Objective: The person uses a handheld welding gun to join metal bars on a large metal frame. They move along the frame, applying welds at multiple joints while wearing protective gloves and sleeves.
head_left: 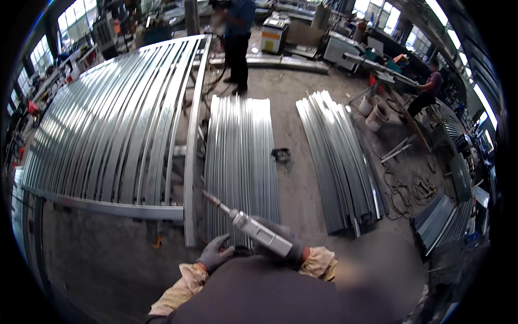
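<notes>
My right hand [294, 245], in a grey glove, is closed round a silver hand-held power tool [264, 235]. The tool has a blocky body and a long thin nose that slants up and left over a bundle of metal profiles [243, 156]. In a matching glove, my left hand [216, 254] is near my body, below the bundle's near end. Its visible fingers are apart, with nothing plainly held; a dark shape beside its fingertips is too unclear to name. Both forearms wear tan cuffs.
To the left, a large frame [190, 162] bears many parallel metal slats. Another stack of profiles [337, 162] lies to the right. Between the stacks sits a small dark object [281, 155]. Cables [399, 194] and buckets [377, 117] are farther right. Two people [239, 43] stand beyond.
</notes>
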A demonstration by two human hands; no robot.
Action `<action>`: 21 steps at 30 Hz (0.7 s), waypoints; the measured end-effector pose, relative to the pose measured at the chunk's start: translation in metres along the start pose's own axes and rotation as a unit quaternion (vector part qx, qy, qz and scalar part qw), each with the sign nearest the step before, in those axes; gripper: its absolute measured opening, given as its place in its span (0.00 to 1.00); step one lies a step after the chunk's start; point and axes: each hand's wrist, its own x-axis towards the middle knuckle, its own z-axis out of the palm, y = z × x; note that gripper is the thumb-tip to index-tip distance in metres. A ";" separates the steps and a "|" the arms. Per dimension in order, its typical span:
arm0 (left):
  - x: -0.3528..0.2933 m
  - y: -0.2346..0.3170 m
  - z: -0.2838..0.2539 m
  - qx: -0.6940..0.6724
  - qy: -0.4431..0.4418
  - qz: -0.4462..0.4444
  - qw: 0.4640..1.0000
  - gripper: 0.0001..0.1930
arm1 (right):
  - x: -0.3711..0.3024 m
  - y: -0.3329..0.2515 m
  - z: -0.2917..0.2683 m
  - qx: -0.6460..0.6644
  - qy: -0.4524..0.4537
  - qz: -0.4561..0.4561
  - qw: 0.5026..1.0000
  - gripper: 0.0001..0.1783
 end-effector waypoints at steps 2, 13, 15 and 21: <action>-0.001 0.015 0.011 -0.055 -0.004 -0.017 0.998 0.33 | 0.005 -0.008 -0.019 -0.077 0.017 -0.030 0.996 0.39; -0.021 -0.003 0.041 -0.086 0.051 -0.077 0.992 0.34 | 0.069 -0.060 -0.067 -0.046 0.173 -0.083 0.980 0.18; -0.010 0.022 0.020 -0.083 0.028 -0.094 0.992 0.34 | 0.086 -0.065 -0.059 -0.073 0.195 -0.101 0.973 0.22; 0.042 0.081 -0.033 -0.120 -0.040 0.058 0.990 0.41 | 0.136 -0.109 0.006 -0.091 0.167 -0.120 0.974 0.29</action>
